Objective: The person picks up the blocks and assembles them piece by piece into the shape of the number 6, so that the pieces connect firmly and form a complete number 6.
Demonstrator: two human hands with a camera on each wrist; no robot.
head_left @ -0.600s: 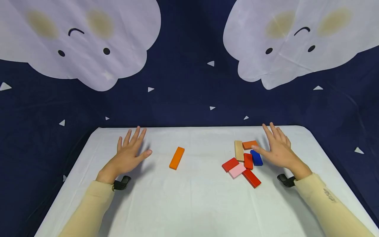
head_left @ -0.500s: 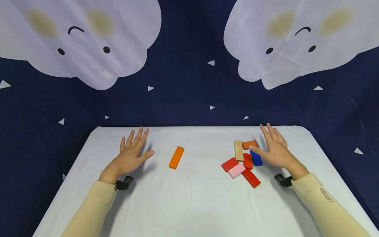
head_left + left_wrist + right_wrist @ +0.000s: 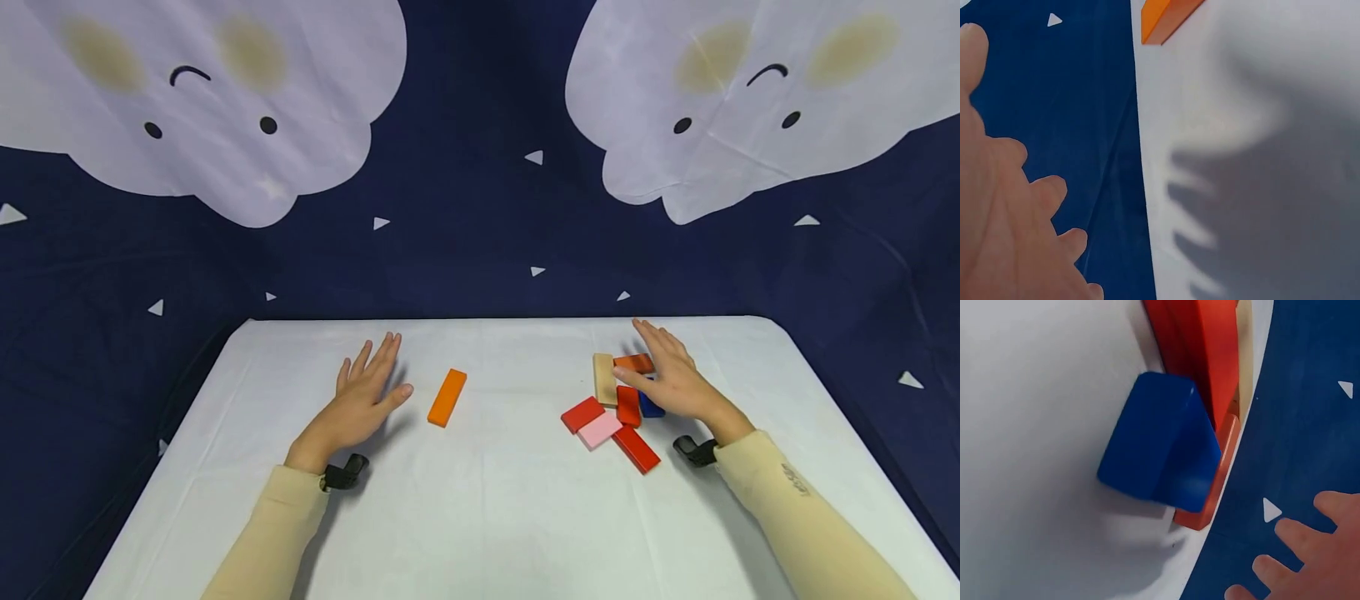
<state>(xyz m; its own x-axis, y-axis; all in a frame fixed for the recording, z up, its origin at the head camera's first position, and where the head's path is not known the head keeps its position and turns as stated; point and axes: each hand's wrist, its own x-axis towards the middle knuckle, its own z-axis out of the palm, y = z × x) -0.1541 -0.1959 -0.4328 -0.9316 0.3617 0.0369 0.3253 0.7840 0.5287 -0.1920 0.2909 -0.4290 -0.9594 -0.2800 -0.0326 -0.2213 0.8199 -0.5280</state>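
Observation:
My left hand (image 3: 358, 410) hovers over the table with fingers spread, holding nothing. An orange block (image 3: 447, 398) lies alone just right of its thumb. My right hand (image 3: 675, 383) is held above a cluster of blocks, fingers extended and nothing in its grasp. Beneath it a blue block (image 3: 1154, 440) is partly covered in the head view. Around it lie a dark orange block (image 3: 634, 363), a natural wood block (image 3: 604, 380), a red block (image 3: 628, 407) and a pink block (image 3: 600, 431). Two more red pieces, a left red block (image 3: 582, 414) and a front red block (image 3: 636, 450), flank the pink one.
A white-covered table (image 3: 480, 517) carries the blocks. Behind it hangs a dark blue cloth (image 3: 465, 167) with white clouds and small triangles. A black wrist camera (image 3: 347, 472) is on the left wrist and a second black camera (image 3: 694, 451) on the right.
Both hands have moved inward: the left one to the right, toward the orange block, and the right one to the left, over the cluster. The blocks have stayed in place.

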